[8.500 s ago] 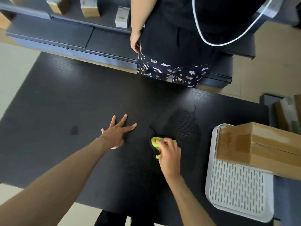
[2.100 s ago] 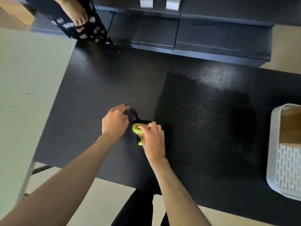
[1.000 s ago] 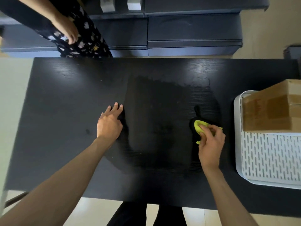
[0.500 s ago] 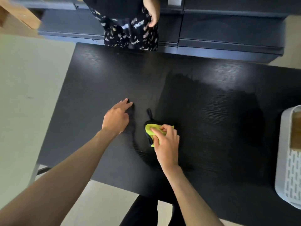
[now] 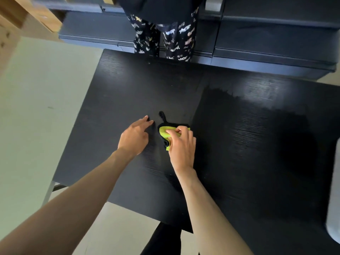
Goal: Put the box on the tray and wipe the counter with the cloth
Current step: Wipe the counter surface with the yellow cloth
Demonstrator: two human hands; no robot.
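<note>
A yellow-green and black cloth lies on the black counter, pressed down under my right hand, whose fingers grip it. My left hand rests flat on the counter just left of the cloth, fingers slightly apart and holding nothing. A darker damp patch covers the counter to the right of the cloth. Only a sliver of the white tray shows at the right edge. The box is out of view.
Another person in dark patterned trousers stands at the counter's far edge. Dark blue shelving runs behind the counter. A wooden unit sits at the upper left. Pale floor lies to the left of the counter.
My right hand and the cloth have slid a little left, closer to my left hand. The view has shifted left, so the tray is almost out of sight.
</note>
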